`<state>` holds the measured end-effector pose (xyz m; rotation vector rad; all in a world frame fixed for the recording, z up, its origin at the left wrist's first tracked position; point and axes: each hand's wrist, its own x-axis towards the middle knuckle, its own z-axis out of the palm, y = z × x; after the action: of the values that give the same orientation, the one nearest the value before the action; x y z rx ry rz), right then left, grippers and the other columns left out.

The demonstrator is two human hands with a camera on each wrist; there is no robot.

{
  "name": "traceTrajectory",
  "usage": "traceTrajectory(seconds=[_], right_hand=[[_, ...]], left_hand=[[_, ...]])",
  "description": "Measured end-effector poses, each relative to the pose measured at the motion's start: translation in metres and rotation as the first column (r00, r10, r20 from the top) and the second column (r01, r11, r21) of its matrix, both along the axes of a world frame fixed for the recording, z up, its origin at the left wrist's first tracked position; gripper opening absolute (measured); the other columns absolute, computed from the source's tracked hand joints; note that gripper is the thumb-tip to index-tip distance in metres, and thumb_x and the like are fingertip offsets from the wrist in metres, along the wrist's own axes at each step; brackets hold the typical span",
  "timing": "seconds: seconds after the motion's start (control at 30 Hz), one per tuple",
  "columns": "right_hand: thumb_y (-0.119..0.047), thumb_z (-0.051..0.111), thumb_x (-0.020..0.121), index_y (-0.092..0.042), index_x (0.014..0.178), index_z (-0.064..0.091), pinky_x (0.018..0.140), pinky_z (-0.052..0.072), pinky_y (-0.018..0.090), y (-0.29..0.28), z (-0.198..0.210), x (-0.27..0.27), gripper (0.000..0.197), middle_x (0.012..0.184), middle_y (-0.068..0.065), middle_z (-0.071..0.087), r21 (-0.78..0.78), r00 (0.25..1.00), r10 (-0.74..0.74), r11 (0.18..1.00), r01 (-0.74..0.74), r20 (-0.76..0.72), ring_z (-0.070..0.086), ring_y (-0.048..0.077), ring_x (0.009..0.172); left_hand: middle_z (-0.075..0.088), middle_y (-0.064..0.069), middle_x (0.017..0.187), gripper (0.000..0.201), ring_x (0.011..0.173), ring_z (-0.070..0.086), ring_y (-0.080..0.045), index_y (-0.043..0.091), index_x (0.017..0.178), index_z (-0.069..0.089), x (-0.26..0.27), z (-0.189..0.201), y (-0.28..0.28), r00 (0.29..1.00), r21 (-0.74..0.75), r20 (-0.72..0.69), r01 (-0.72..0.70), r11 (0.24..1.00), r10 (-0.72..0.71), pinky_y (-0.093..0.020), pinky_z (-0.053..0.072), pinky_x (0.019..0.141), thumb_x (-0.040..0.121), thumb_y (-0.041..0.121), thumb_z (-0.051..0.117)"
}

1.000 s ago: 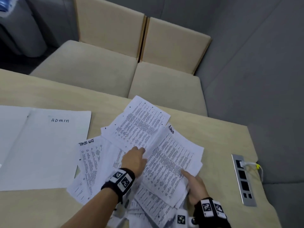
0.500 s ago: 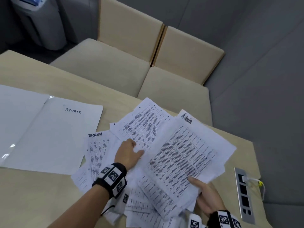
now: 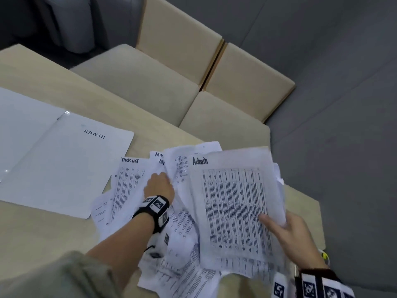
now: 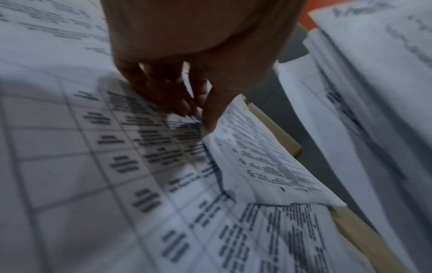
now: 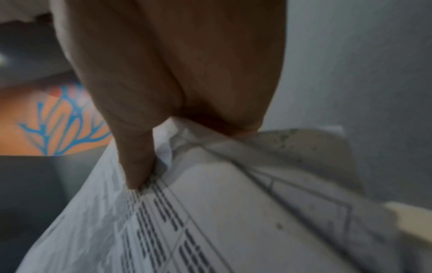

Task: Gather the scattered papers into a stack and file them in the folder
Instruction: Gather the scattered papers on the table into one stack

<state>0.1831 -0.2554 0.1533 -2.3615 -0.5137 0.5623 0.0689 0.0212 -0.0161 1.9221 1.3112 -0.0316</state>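
A white folder [image 3: 64, 164] marked ADMIN lies open on the left of the beige table [image 3: 32, 82]. Printed papers [image 3: 129, 186] overlap in a loose pile at the table's middle, one headed TASK LIST. My left hand [image 3: 159, 186] is on this pile; in the left wrist view its fingers and thumb [image 4: 196, 112] pinch the edge of a sheet [image 4: 252, 157]. My right hand [image 3: 285, 226] grips a bundle of sheets [image 3: 234, 203] headed Admin by its right edge and holds it raised above the pile. The thumb [image 5: 138, 166] presses on top of the bundle [image 5: 210, 221].
Two beige cushioned seats [image 3: 137, 82] with backrests stand against the table's far edge. A grey bin [image 3: 71, 22] is at the top left. Grey floor lies to the right, past the table's edge [image 3: 320, 222].
My right hand has lifted the Admin bundle off the pile and turned it square to me. My left hand has slid up the pile and taken hold of a sheet's edge.
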Motion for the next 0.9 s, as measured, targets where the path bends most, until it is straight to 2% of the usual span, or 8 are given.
traceTrajectory(seconds=[0.13,0.23,0.4,0.57,0.63,0.73,0.8,0.9], right_hand=[[-0.036,0.072,0.086,-0.036,0.094,0.078,0.097,0.046,0.019,0.007,0.019,0.015,0.01,0.129,-0.027,0.064,-0.047,0.908,0.404,0.915,-0.402,0.111,0.06,-0.004,0.117],[-0.037,0.071,0.087,-0.039,0.084,0.075,0.115,0.03,0.039,0.018,0.019,0.027,0.005,0.163,-0.015,0.031,-0.263,0.712,0.631,0.776,-0.574,0.309,0.024,0.011,0.152],[-0.048,0.056,0.085,-0.04,0.088,0.075,0.113,0.028,0.064,0.05,0.008,0.019,0.021,0.167,-0.013,0.022,-0.373,0.571,0.743,0.669,-0.643,0.35,0.011,0.018,0.157],[-0.043,0.067,0.081,-0.044,0.091,0.075,0.109,0.034,0.045,0.079,-0.003,0.014,0.013,0.129,-0.058,0.04,-0.233,0.633,0.708,0.704,-0.671,0.313,0.036,-0.021,0.13],[-0.039,0.066,0.084,-0.049,0.088,0.074,0.085,0.049,0.03,0.085,0.001,0.012,0.013,0.098,-0.043,0.067,-0.054,0.762,0.6,0.793,-0.607,0.244,0.06,-0.017,0.094],[-0.014,0.072,0.088,-0.025,0.085,0.075,0.065,0.052,0.017,0.085,0.001,0.013,0.012,0.076,-0.017,0.077,0.264,0.952,0.293,0.915,-0.305,0.085,0.069,-0.002,0.07],[-0.005,0.07,0.088,-0.016,0.102,0.069,0.069,0.056,0.017,0.081,-0.012,0.013,0.018,0.086,-0.009,0.08,0.353,0.992,0.099,0.933,-0.066,-0.076,0.074,0.004,0.078],[-0.013,0.078,0.082,-0.01,0.133,0.045,0.094,0.054,0.042,0.072,-0.053,0.016,0.061,0.117,0.007,0.071,0.28,0.957,-0.143,0.936,0.214,-0.253,0.069,0.028,0.106]], left_hand=[[0.065,-0.006,0.074,0.023,0.062,0.057,-0.023,0.016,0.085,0.051,-0.02,0.015,0.006,0.923,-0.002,0.382,0.042,0.999,-0.038,-0.027,0.042,0.05,0.089,-0.004,0.059],[0.06,0.011,0.076,0.026,0.065,0.056,-0.014,0.024,0.092,0.051,-0.042,0.046,0.012,0.814,0.121,0.461,0.337,0.934,-0.354,-0.021,0.04,0.058,0.09,0.004,0.068],[0.064,0.019,0.073,0.025,0.071,0.062,0.006,0.034,0.078,0.067,-0.062,0.091,0.022,0.622,0.047,0.412,0.715,0.697,-0.666,-0.008,0.045,0.072,0.087,0.011,0.076],[0.076,0.005,0.087,0.015,0.081,0.067,0.0,0.021,0.087,0.077,-0.067,0.118,0.035,0.669,-0.087,0.589,0.611,0.787,-0.454,-0.004,0.045,0.078,0.086,0.006,0.076],[0.076,-0.002,0.091,0.011,0.083,0.066,-0.002,0.017,0.087,0.075,-0.066,0.117,0.044,0.699,-0.134,0.673,0.435,0.89,-0.24,-0.009,0.048,0.081,0.089,0.007,0.072],[0.07,-0.01,0.092,0.008,0.089,0.063,-0.021,0.008,0.092,0.067,-0.063,0.085,0.06,0.742,-0.277,0.646,0.005,0.961,0.183,-0.036,0.05,0.087,0.097,0.014,0.062],[0.068,-0.009,0.092,0.02,0.092,0.063,-0.027,0.007,0.095,0.062,-0.063,0.059,0.062,0.865,-0.25,0.469,-0.065,0.966,0.179,-0.039,0.051,0.087,0.101,0.025,0.053],[0.069,-0.014,0.101,0.048,0.092,0.064,-0.03,0.002,0.101,0.06,-0.064,0.03,0.048,0.974,-0.227,0.222,0.004,0.974,0.048,-0.043,0.05,0.088,0.103,0.046,0.041]])
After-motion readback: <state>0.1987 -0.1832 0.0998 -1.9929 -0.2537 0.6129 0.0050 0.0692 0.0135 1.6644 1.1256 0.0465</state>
